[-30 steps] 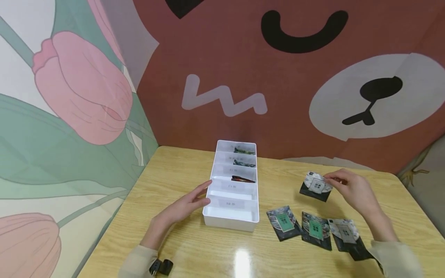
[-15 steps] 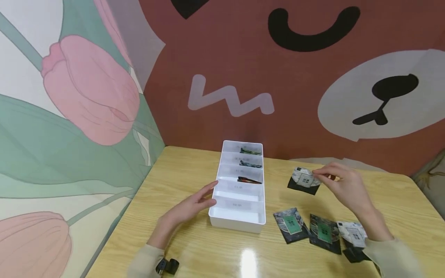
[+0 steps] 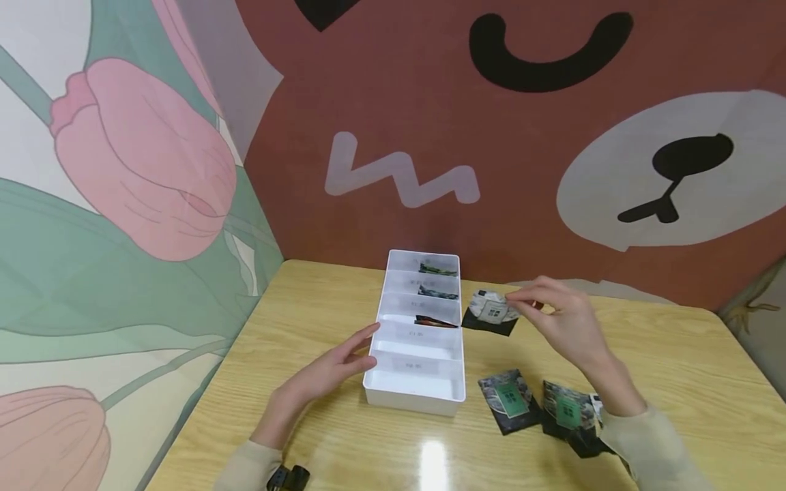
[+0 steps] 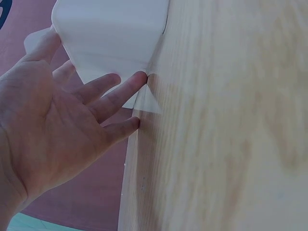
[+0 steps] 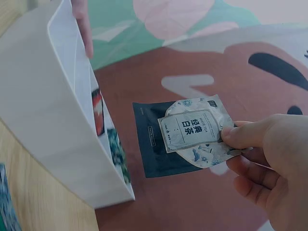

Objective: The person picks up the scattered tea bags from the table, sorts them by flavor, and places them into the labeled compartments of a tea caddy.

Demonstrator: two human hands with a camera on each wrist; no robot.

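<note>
My right hand [image 3: 561,320] pinches a white-and-black tea sachet [image 5: 185,132] by its edge between thumb and fingers. Its label reads "WHITE TEA" in the right wrist view. In the head view the sachet hangs just right of a long white divided box [image 3: 411,404]. My left hand [image 3: 328,372] rests with extended fingers along the box's left side; in the left wrist view the fingertips lie at its wall. Sachets stand in the three far compartments: a green one [image 3: 438,270], a blue-green one [image 3: 438,293] and a red-and-black one [image 3: 436,322].
Right of the box on the wooden table [image 3: 319,443] lie two green-labelled sachets, one nearer the box [image 3: 510,401] and another [image 3: 566,409] further right. More packets beside it are partly hidden by my right sleeve [image 3: 645,443]. Printed cloth hangs behind the table.
My right hand has carried the white tea sachet leftward to beside the box. The left hand has stayed at the box's side. The view has shifted slightly.
</note>
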